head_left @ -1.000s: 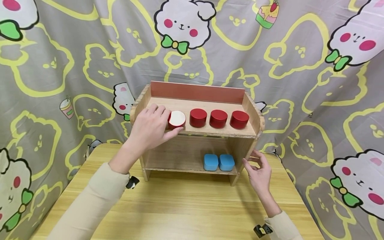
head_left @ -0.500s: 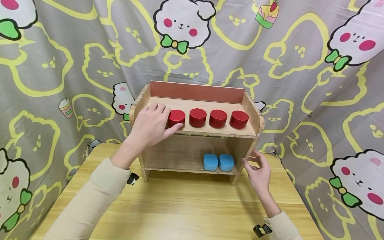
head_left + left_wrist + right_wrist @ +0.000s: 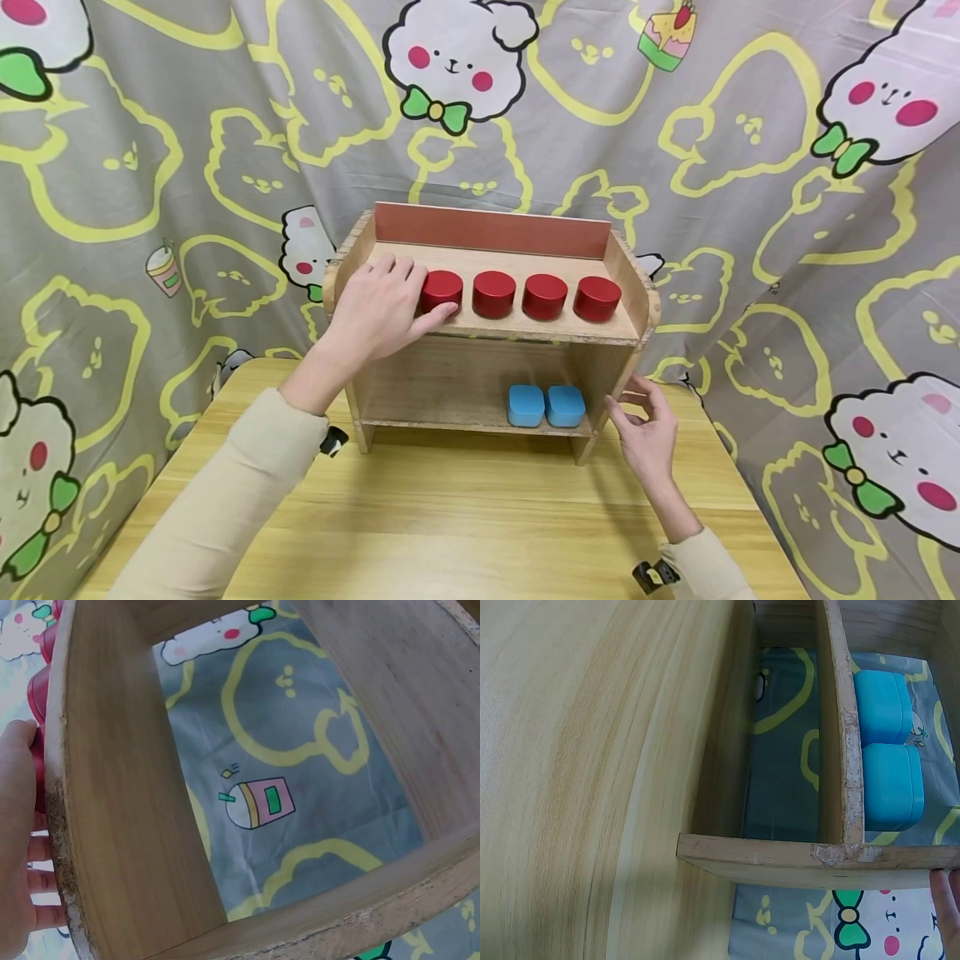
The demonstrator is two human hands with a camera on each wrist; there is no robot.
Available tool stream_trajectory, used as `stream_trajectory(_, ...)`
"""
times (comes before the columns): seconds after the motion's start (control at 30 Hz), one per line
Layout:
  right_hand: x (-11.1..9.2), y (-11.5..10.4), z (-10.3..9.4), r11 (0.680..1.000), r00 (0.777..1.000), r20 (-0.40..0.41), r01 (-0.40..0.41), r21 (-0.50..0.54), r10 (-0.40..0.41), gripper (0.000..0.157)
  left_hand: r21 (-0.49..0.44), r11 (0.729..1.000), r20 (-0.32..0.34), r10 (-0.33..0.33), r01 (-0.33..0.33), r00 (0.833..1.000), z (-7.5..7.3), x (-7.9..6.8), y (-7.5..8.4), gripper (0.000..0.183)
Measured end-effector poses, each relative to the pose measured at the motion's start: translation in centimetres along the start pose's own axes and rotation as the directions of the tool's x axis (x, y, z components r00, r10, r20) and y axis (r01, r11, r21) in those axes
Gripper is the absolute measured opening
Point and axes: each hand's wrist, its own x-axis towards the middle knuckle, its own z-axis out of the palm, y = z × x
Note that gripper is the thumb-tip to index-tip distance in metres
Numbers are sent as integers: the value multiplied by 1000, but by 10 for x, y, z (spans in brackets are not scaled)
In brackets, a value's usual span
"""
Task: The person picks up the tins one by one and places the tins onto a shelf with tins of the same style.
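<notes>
On the top board of a small wooden shelf (image 3: 480, 260), a red round tin (image 3: 442, 285) stands leftmost in a row. My left hand (image 3: 377, 304) grips this tin, its thumb across the front and its fingers at the left side, partly hidden. In the left wrist view, the fingers (image 3: 43, 881) show past the shelf's edge beside the tin. My right hand (image 3: 648, 429) rests at the shelf's right side panel (image 3: 617, 371), thumb at the front edge, fingers loosely bent. Only its fingertips (image 3: 943, 900) appear in the right wrist view, against the panel's outer face.
Three more red tins, the nearest being a red tin (image 3: 493, 295), stand to the right along the top board. Two blue rounded boxes (image 3: 527, 407) sit side by side at the right of the lower board. The shelf stands on a wooden table (image 3: 465, 525) before a patterned curtain (image 3: 247, 75).
One second ago the held tin showed a white top with a red rim; its top has looked red since half a second ago. The right hand has stayed at the panel.
</notes>
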Motion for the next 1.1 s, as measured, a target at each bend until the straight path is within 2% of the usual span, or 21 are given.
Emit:
stream_trajectory(0.57, 1, -2, 0, 1000, 1000, 5, -10, 3, 10, 44, -20, 999, 14, -28, 29, 999, 0, -1, -5, 67)
stream_trajectory(0.9, 1, -1, -2, 1000, 1000, 10, -15, 1, 15, 44, -15, 999, -98, 29, -31, 995, -8, -20, -8, 65)
stream_trajectory(1.1, 1, -2, -3, 1000, 1000, 20, -20, -19, 21, 43, -20, 998, -150, 57, -61, 987, -14, -34, -6, 74)
